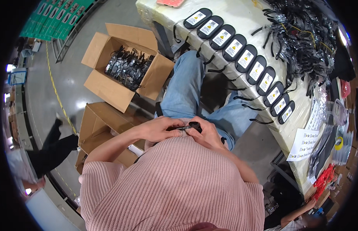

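Close against my body, my left hand (160,129) and my right hand (206,134) are both closed, thumbs toward each other. Between them they hold a small black piece (194,125) with a thin dark strand running from one hand to the other. Its exact kind is mostly hidden by my fingers. On the table to the right lies a slanting row of black oval devices (246,58) with white labels, their short black cords (216,71) hanging toward the near edge.
A plastic-wrapped table (163,10) carries a heap of bagged black corded parts (302,38), label sheets (303,144) and red items (326,181). Left of my legs stand an open carton (98,52) of bagged parts and another carton (90,127). People stand at far left and lower right.
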A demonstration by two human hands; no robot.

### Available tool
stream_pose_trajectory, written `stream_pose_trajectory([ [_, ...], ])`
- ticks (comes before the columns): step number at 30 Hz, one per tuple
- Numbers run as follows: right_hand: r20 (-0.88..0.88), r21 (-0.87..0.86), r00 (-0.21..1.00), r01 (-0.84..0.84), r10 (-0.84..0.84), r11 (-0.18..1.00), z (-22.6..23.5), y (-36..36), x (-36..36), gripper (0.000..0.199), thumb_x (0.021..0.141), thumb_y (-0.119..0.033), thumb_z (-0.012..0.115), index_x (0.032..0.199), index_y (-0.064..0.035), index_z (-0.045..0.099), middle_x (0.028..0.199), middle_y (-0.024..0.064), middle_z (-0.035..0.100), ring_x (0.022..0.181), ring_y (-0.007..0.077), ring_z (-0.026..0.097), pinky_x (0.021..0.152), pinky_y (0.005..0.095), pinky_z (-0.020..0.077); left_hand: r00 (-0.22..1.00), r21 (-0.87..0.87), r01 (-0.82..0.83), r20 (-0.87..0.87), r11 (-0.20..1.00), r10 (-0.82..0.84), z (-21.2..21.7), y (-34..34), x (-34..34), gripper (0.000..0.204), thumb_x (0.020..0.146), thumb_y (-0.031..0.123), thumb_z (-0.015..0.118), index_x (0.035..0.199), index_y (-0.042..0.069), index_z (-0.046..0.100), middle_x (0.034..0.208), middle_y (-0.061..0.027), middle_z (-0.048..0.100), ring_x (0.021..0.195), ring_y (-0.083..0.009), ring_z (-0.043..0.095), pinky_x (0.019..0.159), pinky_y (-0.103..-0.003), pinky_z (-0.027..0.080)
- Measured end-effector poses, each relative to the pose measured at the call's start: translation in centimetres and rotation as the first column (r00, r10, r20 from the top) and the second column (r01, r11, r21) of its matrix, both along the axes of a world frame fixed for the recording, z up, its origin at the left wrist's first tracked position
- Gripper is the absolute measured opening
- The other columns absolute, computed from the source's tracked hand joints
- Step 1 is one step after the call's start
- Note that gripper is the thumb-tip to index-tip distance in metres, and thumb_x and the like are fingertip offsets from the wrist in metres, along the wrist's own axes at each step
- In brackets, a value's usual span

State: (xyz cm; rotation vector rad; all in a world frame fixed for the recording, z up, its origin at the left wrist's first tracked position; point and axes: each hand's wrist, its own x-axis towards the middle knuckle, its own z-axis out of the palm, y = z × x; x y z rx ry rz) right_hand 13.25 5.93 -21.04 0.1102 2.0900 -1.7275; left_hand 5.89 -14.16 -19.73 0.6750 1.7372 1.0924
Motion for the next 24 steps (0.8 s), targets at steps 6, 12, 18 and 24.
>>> stream_pose_trajectory([
  [6, 0.031, 0.018, 1.0, 0.0, 0.0, 1.0, 0.2, 0.1, -0.3, 0.015, 0.081, -0.011, 0.059, 0.093, -0.0033, 0.054, 0.078, 0.0158, 0.06, 0.072, 0.0274, 0.059, 0.066, 0.0322, 0.0458, 0.959, -0.058, -0.016, 0.282, 0.998, 0.032, -1.8, 0.7, 0.7, 0.033, 0.091, 0.03, 0.051, 0.106, 0.001, 0.054, 0.095, -0.0095, 0.058, 0.088, -0.0168, 0.052, 0.078, -0.029, 0.042],
  [12, 0.123, 0.09, 0.992, -0.027, 0.016, 0.996, 1.0, 0.4, -0.7, 0.032, 0.08, -0.013, 0.055, 0.107, -0.0021, 0.043, 0.077, 0.0207, 0.059, 0.076, 0.0349, 0.06, 0.069, 0.0372, 0.046, 0.897, -0.022, -0.31, 0.323, 0.95, 0.301, -3.6, 1.7, 3.0, 0.032, 0.093, 0.032, 0.05, 0.1, 0.001, 0.05, 0.089, -0.0031, 0.053, 0.086, -0.0099, 0.045, 0.08, -0.026, 0.038],
  [18, 0.085, 0.148, 0.972, -0.23, 0.219, 0.962, 0.6, 1.3, -1.2, 0.041, 0.077, -0.012, 0.053, 0.112, -0.0011, 0.036, 0.088, 0.0231, 0.058, 0.083, 0.0382, 0.058, 0.075, 0.0393, 0.0441, 0.97, -0.058, -0.235, 0.051, 0.97, 0.238, -3.5, 2.0, 2.4, 0.041, 0.092, 0.04, 0.047, 0.103, 0.0, 0.048, 0.086, -0.01, 0.058, 0.081, -0.0181, 0.054, 0.075, -0.031, 0.043],
  [24, 0.046, 0.213, 0.956, -0.292, 0.289, 0.932, 0.1, 1.5, -1.1, 0.042, 0.074, -0.007, 0.052, 0.108, 0.0022, 0.03, 0.069, 0.028, 0.054, 0.063, 0.0439, 0.056, 0.06, 0.0476, 0.0429, 0.971, -0.144, -0.232, 0.03, 0.962, 0.239, -2.0, 2.6, 2.2, 0.045, 0.094, 0.045, 0.039, 0.103, 0.001, 0.046, 0.077, -0.0144, 0.057, 0.073, -0.0254, 0.057, 0.067, -0.036, 0.044],
])
